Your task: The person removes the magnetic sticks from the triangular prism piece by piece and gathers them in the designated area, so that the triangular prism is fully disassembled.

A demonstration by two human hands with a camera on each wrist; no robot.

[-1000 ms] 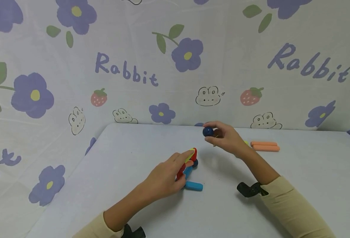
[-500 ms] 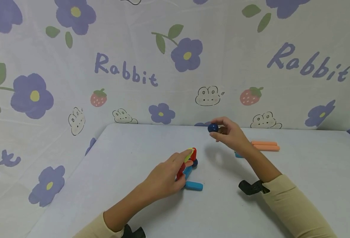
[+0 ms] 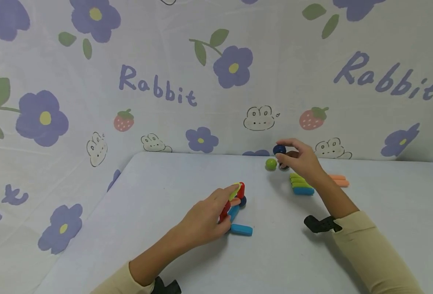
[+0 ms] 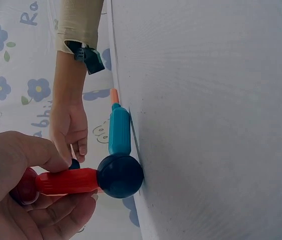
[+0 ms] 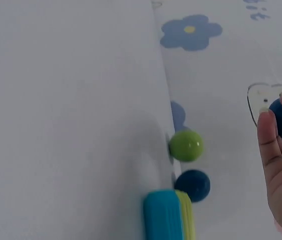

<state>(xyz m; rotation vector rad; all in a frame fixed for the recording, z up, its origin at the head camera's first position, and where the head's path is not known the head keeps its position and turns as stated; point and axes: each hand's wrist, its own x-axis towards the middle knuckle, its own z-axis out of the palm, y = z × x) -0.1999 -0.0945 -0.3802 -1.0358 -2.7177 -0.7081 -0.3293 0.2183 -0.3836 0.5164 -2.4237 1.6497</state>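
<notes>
My left hand (image 3: 205, 216) holds a small build of toy rods and balls on the white table. In the left wrist view its thumb and fingers grip a red rod (image 4: 68, 181); a red ball (image 4: 25, 186) is at one end and a dark blue ball (image 4: 120, 175) at the other. A teal rod (image 4: 119, 131) runs on from that ball. Yellow and orange pieces are partly hidden by the hand. Farther back, my right hand (image 3: 302, 161) pinches another dark blue ball (image 3: 279, 150) between thumb and fingertips, above the table's back edge.
Under the right hand sit a green ball (image 3: 271, 164) and a dark blue loose ball (image 5: 193, 185). Beside them lie green rods (image 3: 296, 179), a blue rod (image 3: 303, 191) and orange rods (image 3: 338, 180). A printed cloth (image 3: 157, 118) hangs behind the table (image 3: 146, 196).
My right hand has moved back and to the right with the dark blue ball, bringing the green ball and the green and blue rods into sight. The left hand stays in place.
</notes>
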